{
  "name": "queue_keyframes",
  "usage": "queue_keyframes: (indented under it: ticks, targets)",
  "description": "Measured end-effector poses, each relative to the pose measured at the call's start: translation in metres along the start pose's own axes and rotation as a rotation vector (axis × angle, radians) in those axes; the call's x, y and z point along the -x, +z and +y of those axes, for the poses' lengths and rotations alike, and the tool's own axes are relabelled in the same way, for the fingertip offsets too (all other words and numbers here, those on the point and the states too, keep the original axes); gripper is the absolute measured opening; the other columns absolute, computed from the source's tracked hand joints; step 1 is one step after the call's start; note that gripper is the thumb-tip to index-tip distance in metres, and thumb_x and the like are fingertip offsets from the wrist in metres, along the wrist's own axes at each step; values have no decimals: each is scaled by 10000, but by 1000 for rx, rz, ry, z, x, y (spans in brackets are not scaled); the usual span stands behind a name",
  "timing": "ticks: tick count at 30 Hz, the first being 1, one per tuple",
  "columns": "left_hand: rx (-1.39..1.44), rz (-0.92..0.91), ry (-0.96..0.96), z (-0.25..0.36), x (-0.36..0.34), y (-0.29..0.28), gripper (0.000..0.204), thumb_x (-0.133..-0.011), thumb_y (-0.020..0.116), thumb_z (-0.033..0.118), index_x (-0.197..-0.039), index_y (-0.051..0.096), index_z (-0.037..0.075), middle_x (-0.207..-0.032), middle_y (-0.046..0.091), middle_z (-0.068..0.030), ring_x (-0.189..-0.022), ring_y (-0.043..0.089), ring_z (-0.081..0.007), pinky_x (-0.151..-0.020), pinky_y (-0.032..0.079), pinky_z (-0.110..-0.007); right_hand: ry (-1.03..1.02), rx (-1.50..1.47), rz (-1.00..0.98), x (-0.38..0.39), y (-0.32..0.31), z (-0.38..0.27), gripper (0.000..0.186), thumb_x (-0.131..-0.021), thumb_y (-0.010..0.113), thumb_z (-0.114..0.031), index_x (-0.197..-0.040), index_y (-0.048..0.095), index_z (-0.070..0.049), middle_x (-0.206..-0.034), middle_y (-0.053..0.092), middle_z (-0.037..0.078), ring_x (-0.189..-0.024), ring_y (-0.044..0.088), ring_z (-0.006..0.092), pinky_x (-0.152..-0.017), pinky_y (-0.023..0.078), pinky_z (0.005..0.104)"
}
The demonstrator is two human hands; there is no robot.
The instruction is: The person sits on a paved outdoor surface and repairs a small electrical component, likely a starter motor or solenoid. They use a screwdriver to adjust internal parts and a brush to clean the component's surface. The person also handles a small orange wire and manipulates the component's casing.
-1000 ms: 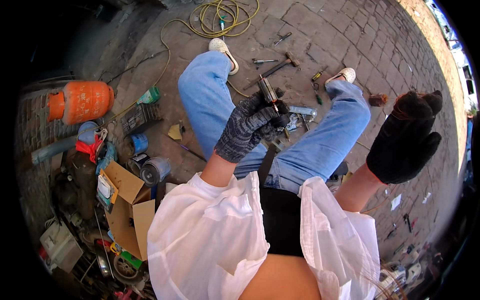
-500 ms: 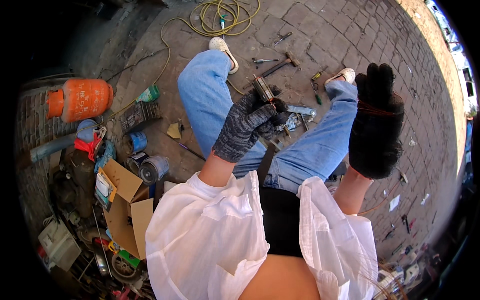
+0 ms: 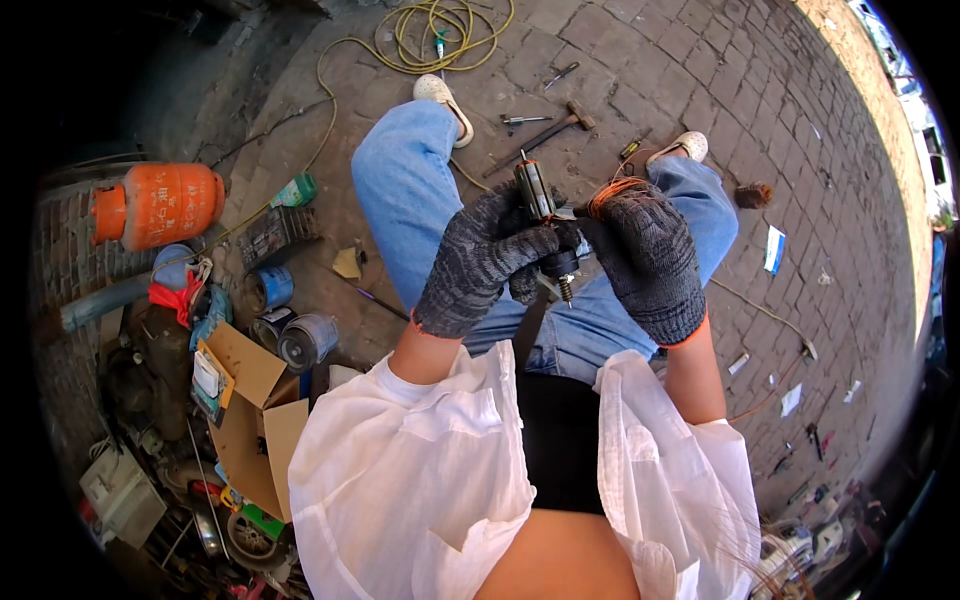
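My left hand (image 3: 465, 262), in a dark grey knitted glove, is closed around a motor armature (image 3: 535, 190) above my lap. The armature stands nearly upright, its ribbed metal core and shaft upward, with a black round part and a threaded end below my fingers. Close against its right side is my right hand (image 3: 650, 265), gloved alike, with curled fingers. A loose bundle of thin copper wire (image 3: 612, 192) shows at those fingers and seems gripped by them. The fingertips at the armature are partly hidden.
On the brick paving ahead lie a hammer (image 3: 545, 136), small tools and a coiled yellow cable (image 3: 440, 35). At my left stand an orange gas cylinder (image 3: 172, 205), paint cans (image 3: 306, 340) and an open cardboard box (image 3: 245, 440). A bristly brown object (image 3: 753, 196) lies to the right.
My right hand has come in from the far right, where it was raised, down to the armature. My left hand has turned the armature slightly and still holds it.
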State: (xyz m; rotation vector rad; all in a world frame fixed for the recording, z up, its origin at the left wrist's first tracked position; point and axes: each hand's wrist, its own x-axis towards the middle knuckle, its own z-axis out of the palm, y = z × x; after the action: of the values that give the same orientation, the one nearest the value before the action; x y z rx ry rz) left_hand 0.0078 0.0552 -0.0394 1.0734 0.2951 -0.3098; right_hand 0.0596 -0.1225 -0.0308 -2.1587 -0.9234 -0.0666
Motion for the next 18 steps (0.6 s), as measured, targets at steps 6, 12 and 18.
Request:
queue_keyframes:
  ticks: [6,12,18]
  targets:
    - [1,3,40,-10,1,-1,315,-798,593,70,-1092,503,0,-807,588,-46,-421,414,-35,-346,293,-170,163,-184,44,7,1,-19,175,-721,623,-83,-871,580,-4,-737,571,141,-681,564,316,-632,451,360]
    - [162,-86,-64,-9,4,-4,308,-828,552,81,-1115,490,-10,-808,594,-95,-434,415,-35,-344,276,-165,348,-290,70,9,1,-35,160,-759,593,-90,-892,595,-1,-708,585,146,-601,590,241,-547,451,311]
    - [316,-106,-97,-15,6,-10,317,-843,510,49,-1151,469,-17,-824,595,-127,-431,366,-25,-349,275,-156,447,-442,72,11,7,-31,174,-741,562,-70,-894,596,7,-667,588,119,-582,581,180,-555,454,289]
